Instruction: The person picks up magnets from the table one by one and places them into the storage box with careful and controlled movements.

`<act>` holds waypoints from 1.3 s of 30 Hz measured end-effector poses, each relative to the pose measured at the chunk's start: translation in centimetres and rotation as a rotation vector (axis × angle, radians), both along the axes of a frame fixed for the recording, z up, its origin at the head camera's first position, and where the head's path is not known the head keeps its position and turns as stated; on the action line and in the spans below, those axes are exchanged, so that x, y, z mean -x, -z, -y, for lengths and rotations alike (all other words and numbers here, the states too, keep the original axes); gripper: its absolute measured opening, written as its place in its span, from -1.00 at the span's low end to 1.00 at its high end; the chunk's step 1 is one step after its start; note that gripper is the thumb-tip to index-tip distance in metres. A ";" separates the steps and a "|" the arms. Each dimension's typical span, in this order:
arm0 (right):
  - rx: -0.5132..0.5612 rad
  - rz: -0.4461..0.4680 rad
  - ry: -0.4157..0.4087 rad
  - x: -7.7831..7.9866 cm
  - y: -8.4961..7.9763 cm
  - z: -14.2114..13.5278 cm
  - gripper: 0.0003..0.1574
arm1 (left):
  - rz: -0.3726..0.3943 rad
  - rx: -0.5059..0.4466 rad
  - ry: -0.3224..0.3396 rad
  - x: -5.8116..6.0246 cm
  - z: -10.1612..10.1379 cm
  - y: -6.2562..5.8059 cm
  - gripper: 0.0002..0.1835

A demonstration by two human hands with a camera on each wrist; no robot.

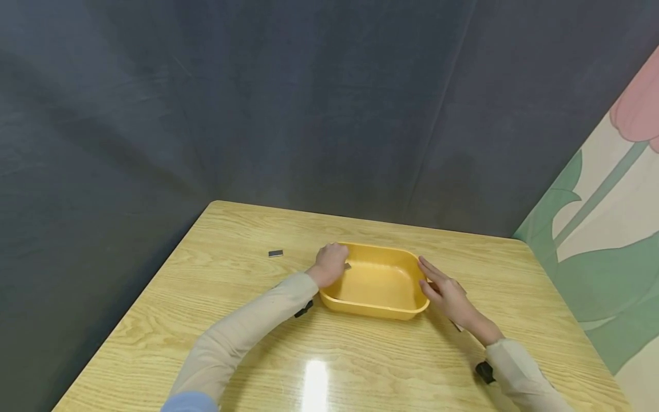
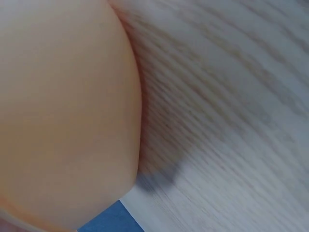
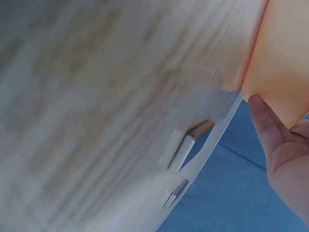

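On the wooden table stands a yellow plastic basin [image 1: 383, 283]. My left hand [image 1: 330, 264] comes over its left rim, fingers curled down inside and knuckles up. A small flat grey piece [image 1: 347, 266] shows right at those fingers, partly hidden by them. Against the basin's right wall rests my right hand [image 1: 447, 294], its fingers fairly straight; in the right wrist view the index fingertip [image 3: 256, 100] touches the basin near a corner. The left wrist view is mostly filled by the basin's outer wall [image 2: 67, 111], with the left fingers out of sight.
A small dark flat piece [image 1: 275, 253] lies on the table left of the basin. Near the right hand are small light-and-dark pieces [image 3: 182, 152], partly covered in the head view. A dark curtain [image 1: 309, 114] hangs behind the table, and a flower-patterned surface [image 1: 607, 252] is at right.
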State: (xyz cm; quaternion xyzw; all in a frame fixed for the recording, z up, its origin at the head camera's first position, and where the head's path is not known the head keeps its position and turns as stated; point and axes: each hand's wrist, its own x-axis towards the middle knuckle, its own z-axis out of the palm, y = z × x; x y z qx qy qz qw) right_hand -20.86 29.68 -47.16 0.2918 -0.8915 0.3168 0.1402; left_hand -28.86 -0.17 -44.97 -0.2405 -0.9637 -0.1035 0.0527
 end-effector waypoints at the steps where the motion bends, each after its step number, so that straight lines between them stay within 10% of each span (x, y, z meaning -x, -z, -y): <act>1: 0.000 0.003 0.000 0.0 0.0 0.0 -0.40 | 0.003 -0.008 0.000 0.0 0.0 0.0 -0.82; 17: 0.007 0.019 0.011 -0.1 -0.1 0.0 -0.40 | -0.002 -0.219 0.096 0.4 0.6 -0.2 -0.48; 39: 0.013 0.037 0.001 0.1 -0.1 -0.1 -0.41 | -0.120 -0.399 0.140 0.3 2.9 -2.1 -0.62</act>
